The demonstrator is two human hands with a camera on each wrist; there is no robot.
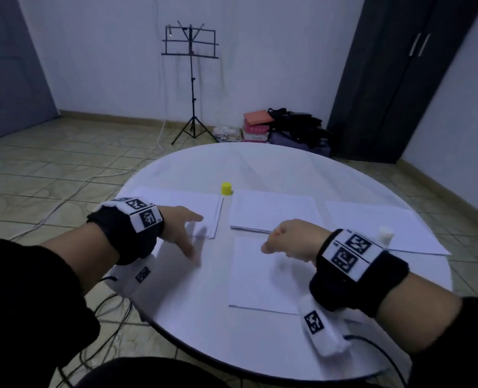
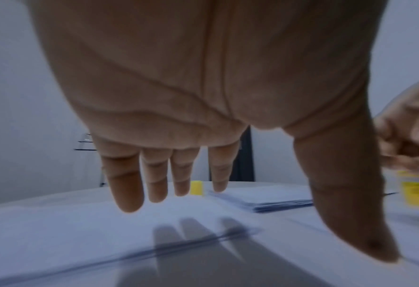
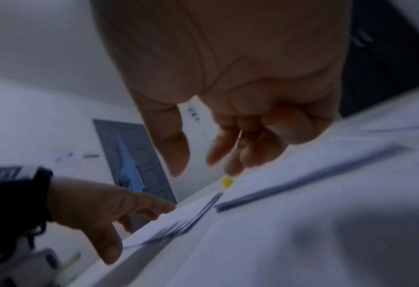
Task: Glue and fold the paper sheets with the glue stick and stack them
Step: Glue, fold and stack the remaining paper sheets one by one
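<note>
On the round white table [image 1: 221, 340], a single paper sheet [image 1: 254, 284] lies in front of me. Behind it is a stack of sheets [image 1: 274, 212], and at the left a pile of folded sheets [image 1: 176, 205]. My left hand [image 1: 188, 236] hovers over that pile's near corner, with its fingers [image 2: 129, 194] straight and spread and nothing in them. My right hand [image 1: 285, 242] hangs above the single sheet's far edge, its fingers [image 3: 230, 155] loosely curled and empty. The uncapped glue stick [image 1: 385, 236] stands upright on a sheet at the right [image 1: 372, 217]. Its yellow cap [image 1: 226, 189] stands between the two back piles.
Beyond the table a music stand [image 1: 191, 51] stands by the wall. Boxes and bags [image 1: 282, 127] lie on the floor beside a dark wardrobe [image 1: 400, 74]. Cables trail over the tiles at the left.
</note>
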